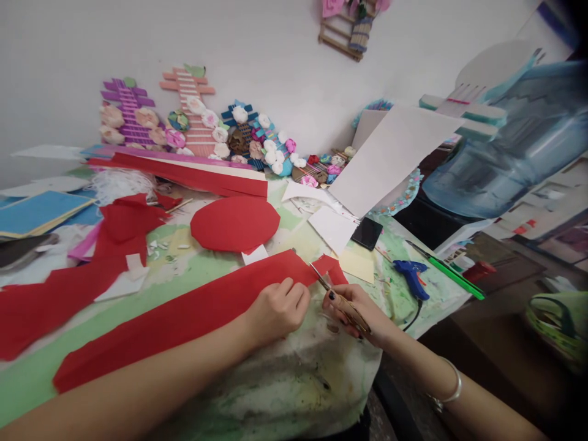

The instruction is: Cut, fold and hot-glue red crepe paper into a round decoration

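Note:
A long red strip, paper or felt, runs across the table from lower left to the centre. My left hand is closed over its right-hand end, fingers curled at the lower edge. In my right hand is a pair of scissors, its blades pointing up and left at the end of the strip. A small red piece lies beside the blade tips. Just beyond the strip is a red oval with a white scrap partly under it.
A blue glue gun, a green box cutter and a black phone lie to the right. Red offcuts spread at left. Guitar-shaped flower crafts lean on the wall. A big water bottle stands at right.

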Demonstrator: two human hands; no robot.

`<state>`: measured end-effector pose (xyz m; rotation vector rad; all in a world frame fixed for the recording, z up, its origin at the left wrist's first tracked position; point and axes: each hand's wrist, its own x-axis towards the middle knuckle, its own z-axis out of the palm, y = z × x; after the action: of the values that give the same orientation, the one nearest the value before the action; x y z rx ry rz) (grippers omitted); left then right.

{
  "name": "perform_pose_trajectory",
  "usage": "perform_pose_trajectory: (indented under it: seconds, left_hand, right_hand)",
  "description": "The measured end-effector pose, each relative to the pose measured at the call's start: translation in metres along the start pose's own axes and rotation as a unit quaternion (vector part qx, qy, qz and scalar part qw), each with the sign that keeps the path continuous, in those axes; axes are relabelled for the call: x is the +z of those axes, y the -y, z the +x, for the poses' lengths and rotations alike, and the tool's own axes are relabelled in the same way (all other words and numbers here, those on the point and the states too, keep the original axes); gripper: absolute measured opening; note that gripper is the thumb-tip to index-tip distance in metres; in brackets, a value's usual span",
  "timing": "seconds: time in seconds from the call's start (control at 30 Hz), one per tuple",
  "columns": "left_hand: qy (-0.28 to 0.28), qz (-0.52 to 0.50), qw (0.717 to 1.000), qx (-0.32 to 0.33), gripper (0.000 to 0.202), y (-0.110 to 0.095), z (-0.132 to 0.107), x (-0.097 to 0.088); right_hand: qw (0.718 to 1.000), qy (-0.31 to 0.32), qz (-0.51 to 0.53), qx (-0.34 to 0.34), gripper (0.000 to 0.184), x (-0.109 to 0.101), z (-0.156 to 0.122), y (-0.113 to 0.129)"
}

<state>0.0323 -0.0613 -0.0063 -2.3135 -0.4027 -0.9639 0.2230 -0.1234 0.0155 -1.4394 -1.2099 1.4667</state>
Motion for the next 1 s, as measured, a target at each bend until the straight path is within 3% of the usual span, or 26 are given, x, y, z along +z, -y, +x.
perform_pose_trajectory:
  seconds: [0.33, 0.77, 1.0]
  left_hand:
    - [0.01, -0.001, 1.0, 0.002, 0.017, 0.001, -0.001, 0.0]
    - [0.001, 0.002, 1.0, -0.002, 0.013, 0.0, -0.001, 0.001]
    - [-0.003, -0.001, 1.0, -0.001, 0.012, 0.0, -0.001, 0.001]
  right_hand:
    - [0.999, -0.017, -0.022, 0.026, 0.054, -0.004, 0.001, -0.003]
    - [0.999, 0.009, -0.047, 0.023, 0.05, -0.008, 0.0, -0.008]
    - [0.995, -0.02, -0.086, 0.05, 0.053, -0.009, -0.001, -0.007]
